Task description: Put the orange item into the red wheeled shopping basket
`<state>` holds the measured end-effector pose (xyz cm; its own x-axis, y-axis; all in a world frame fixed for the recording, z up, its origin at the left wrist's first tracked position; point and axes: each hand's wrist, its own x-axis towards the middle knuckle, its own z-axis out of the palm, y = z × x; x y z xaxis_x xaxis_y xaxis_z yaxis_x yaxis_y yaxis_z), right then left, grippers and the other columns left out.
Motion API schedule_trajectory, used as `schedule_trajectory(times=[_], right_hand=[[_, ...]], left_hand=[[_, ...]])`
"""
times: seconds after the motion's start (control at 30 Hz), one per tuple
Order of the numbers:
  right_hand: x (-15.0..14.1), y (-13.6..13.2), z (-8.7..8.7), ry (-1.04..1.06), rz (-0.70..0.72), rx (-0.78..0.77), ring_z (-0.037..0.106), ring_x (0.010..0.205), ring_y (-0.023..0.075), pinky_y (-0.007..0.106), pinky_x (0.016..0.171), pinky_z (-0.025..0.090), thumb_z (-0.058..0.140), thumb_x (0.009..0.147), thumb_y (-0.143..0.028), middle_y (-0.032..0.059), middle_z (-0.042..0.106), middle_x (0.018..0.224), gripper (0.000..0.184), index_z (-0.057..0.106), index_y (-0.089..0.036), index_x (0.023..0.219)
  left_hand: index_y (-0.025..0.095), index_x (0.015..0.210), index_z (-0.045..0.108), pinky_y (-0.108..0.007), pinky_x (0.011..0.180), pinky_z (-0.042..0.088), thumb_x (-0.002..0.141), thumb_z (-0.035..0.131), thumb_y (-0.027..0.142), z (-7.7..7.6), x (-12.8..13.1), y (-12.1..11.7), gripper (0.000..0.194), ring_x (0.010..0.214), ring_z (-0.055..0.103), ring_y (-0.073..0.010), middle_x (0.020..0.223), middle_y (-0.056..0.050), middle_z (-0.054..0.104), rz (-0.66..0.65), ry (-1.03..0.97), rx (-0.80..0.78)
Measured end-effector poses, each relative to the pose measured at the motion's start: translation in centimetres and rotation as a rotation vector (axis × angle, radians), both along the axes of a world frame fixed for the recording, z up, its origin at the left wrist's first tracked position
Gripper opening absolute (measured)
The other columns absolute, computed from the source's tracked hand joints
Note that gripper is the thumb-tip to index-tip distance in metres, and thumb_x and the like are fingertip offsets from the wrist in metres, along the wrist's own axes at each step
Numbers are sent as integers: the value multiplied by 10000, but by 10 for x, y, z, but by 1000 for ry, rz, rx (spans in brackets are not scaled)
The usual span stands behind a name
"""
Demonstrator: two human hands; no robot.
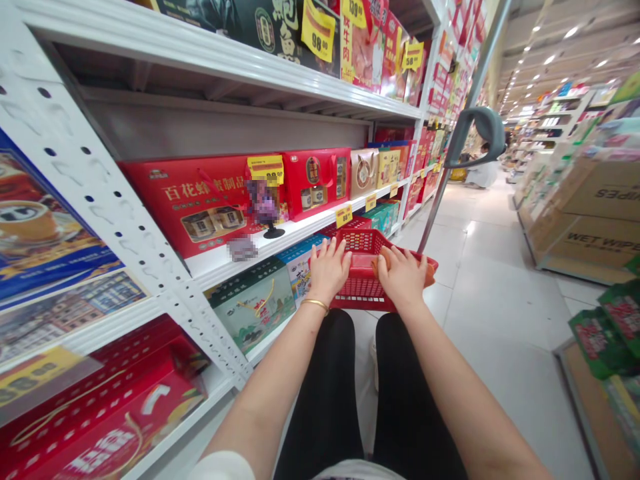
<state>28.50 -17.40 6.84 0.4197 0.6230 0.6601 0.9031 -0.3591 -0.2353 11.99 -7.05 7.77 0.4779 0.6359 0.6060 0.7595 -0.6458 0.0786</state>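
A red plastic basket (364, 288) with a perforated wall is in front of my knees. My left hand (330, 272) lies on its left side, fingers stretched and spread, a gold bangle at the wrist. Over its right side is my right hand (404, 275), fingers bent around a smooth orange-brown item (430, 275) that shows between thumb and fingers and beyond them. What kind of item it is I cannot make out. Left of the basket, on the white shelf edge, stands a small purple figure (265, 203) on a black round base, partly blurred.
White metal shelving (310, 225) runs along my left with red gift boxes (200, 200) and yellow price tags. A slanted metal pole with a grey handle (475, 137) rises behind the basket. To the right are cartons (590, 207), green packets (607, 330) and a tiled aisle floor (480, 293).
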Motion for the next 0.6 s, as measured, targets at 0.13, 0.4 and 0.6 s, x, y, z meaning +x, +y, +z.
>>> schedule_trajectory(times=[0.13, 0.4, 0.6], right_hand=[[-39, 16, -3, -54, 118, -35, 470, 1502, 410, 776, 1243, 173, 418, 1098, -472, 83, 596, 1595, 495, 660, -292, 1491], [-7, -3, -3, -63, 137, -56, 468, 1514, 387, 721, 1259, 221, 386, 1115, -475, 69, 580, 1612, 503, 632, -300, 1517], [-21, 7, -1, -19, 78, -64, 415, 1546, 421, 802, 1242, 152, 387, 1106, -470, 73, 553, 1634, 510, 636, -299, 1516]], left_hand=[[279, 1610, 535, -556, 1338, 226, 1150, 265, 470, 1, -2, 1, 566, 1596, 404, -296, 1685, -55, 498, 8, 12, -8], [276, 1608, 536, -555, 1336, 230, 1149, 271, 476, 1, 1, -2, 567, 1593, 410, -296, 1683, -59, 501, 1, 2, 1], [273, 1608, 536, -554, 1335, 228, 1148, 277, 477, 0, 0, -1, 565, 1592, 410, -301, 1673, -64, 517, 11, -22, 1]])
